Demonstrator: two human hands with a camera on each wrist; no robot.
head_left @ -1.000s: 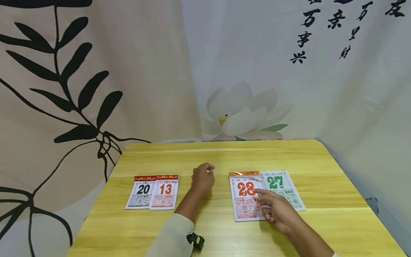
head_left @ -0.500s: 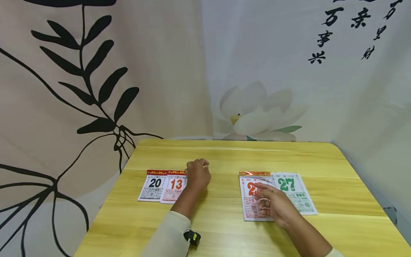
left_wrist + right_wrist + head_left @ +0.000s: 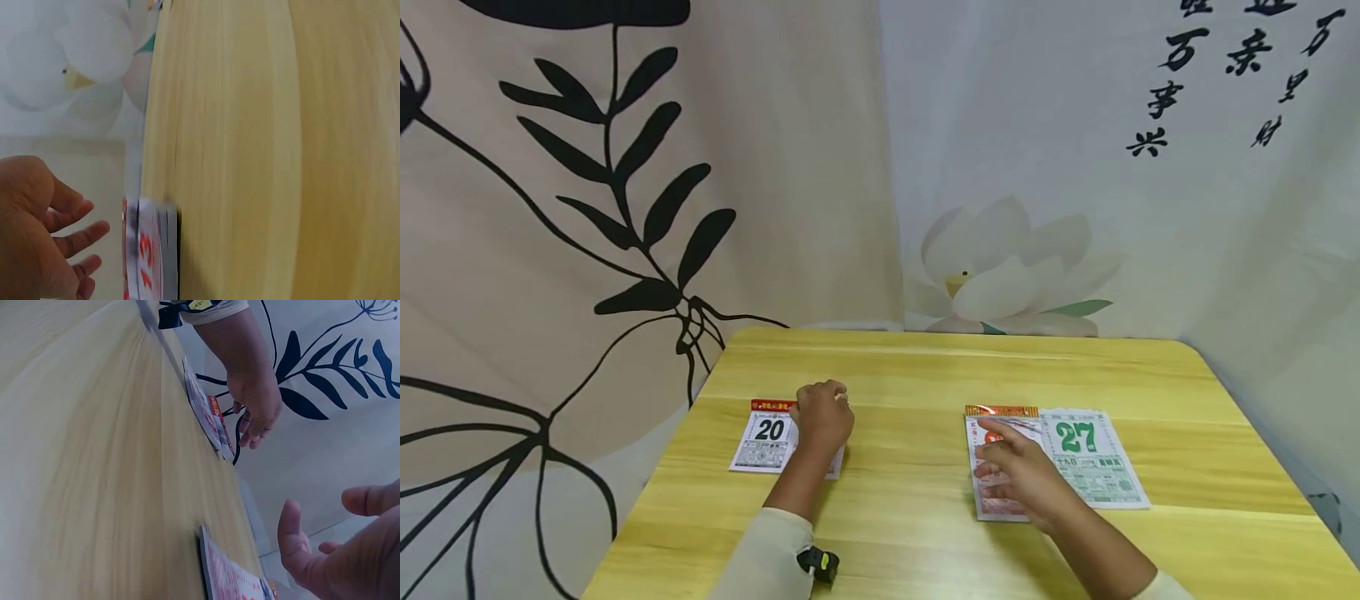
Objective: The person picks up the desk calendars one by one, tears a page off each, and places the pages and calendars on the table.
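The left calendar pad [image 3: 797, 442], at the left of the yellow surface [image 3: 917, 375], lies under the left hand [image 3: 822, 417], whose loosely curled grip holds nothing. The right hand [image 3: 1018, 471] hovers over the right calendar pad [image 3: 1000, 500], fingers relaxed, empty. A green "27" sheet [image 3: 1093, 458] lies just beside it.
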